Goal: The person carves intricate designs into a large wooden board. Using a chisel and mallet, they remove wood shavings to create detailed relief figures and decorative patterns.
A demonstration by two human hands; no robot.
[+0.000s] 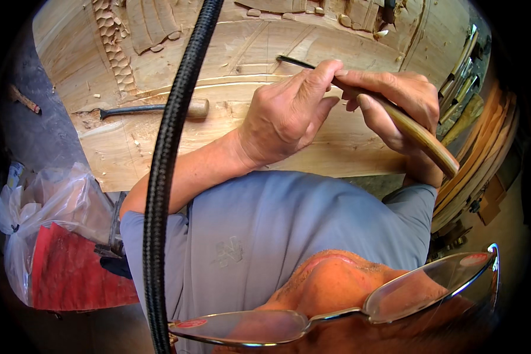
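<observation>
Closing round the brown wooden handle of a long carving tool [418, 133], the grip of the right hand [404, 103] is clamped, with the handle's rounded butt projecting behind it toward the lower right. The grip of the left hand [284, 118] is drawn together farther forward, at the dark metal shank, though the hand itself hides part of the contact. The tool slants from lower right to upper left over a pale wooden panel [348, 156], its dark tip just beyond the left hand; whether the edge touches the wood cannot be told. To the left on the panel lies a second chisel [133, 110], blade end leftward and handle rightward, partly masked by a black braided cable [177, 100] that crosses the view from top to bottom. Beyond, a carved band [113, 44] of scalloped cuts runs toward the upper edge, and loose wood chips [344, 20] lie near the far side. At the right margin, several hand tools [463, 82] lie side by side near curved brown strips [484, 156]. At lower left, a clear plastic bag [71, 192] adjoins a red sheet [71, 274]. Nearest the viewer are the wearer's grey shirt [277, 218] and spectacles [336, 312].
</observation>
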